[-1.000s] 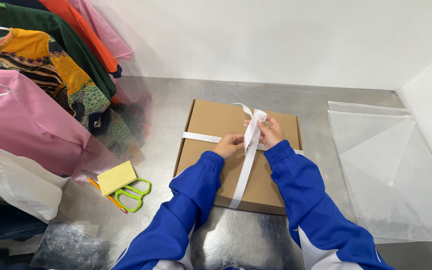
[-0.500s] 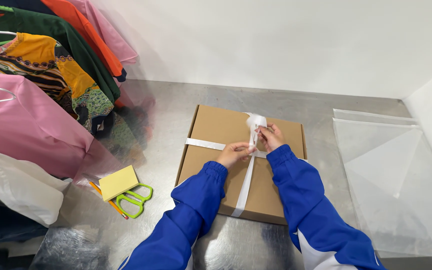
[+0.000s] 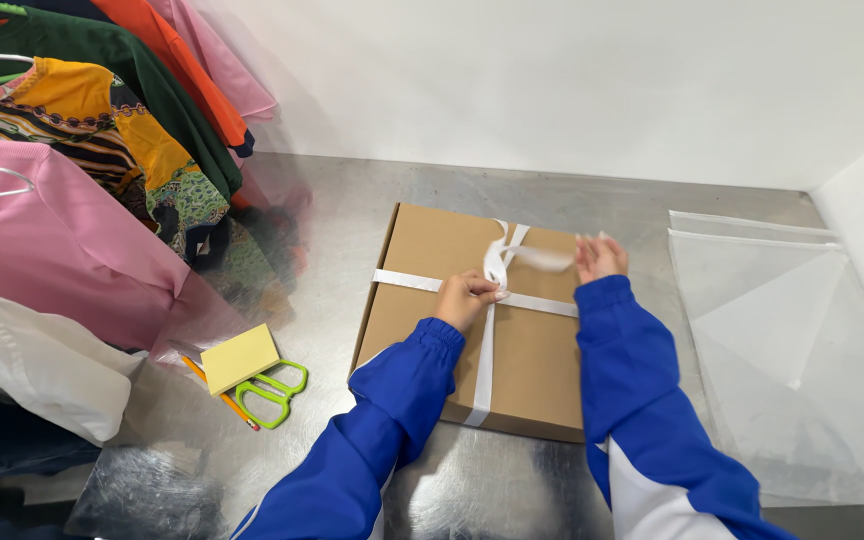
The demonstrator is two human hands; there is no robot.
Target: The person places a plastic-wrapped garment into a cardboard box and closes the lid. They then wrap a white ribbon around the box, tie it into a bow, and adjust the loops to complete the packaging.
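The left hand [image 3: 467, 298] is pressing down, fingers curled shut, on the ribbon [image 3: 485, 350] right where its two bands are crossing on the box [image 3: 432, 300], pinching the knot there. The right hand [image 3: 600, 257] is lifting just to the right of it, holding a loose ribbon end [image 3: 542, 259] and drawing it sideways away from the crossing (this hand is blurred, so how its fingers are closing on the end I cannot tell for sure, though the end is running straight into them).

Judging from how things are lying, the wrapping is well along: one band is running across the box from left to right under the left hand, another is running from the near edge up past the hand to the far edge, and both are lying flat and taut. What is looking unfinished is the tie itself; a small loop is standing above the left hand, but no full bow is showing.

Further out, to the left of the left hand, a yellow pad [image 3: 239, 358], green scissors [image 3: 272, 391] and a pencil [image 3: 220, 394] are lying on the table [image 3: 352, 200], apart from the box. Beyond them clothes [image 3: 72, 240] are hanging. To the right of the right hand, clear bags [image 3: 792, 350] are lying flat.
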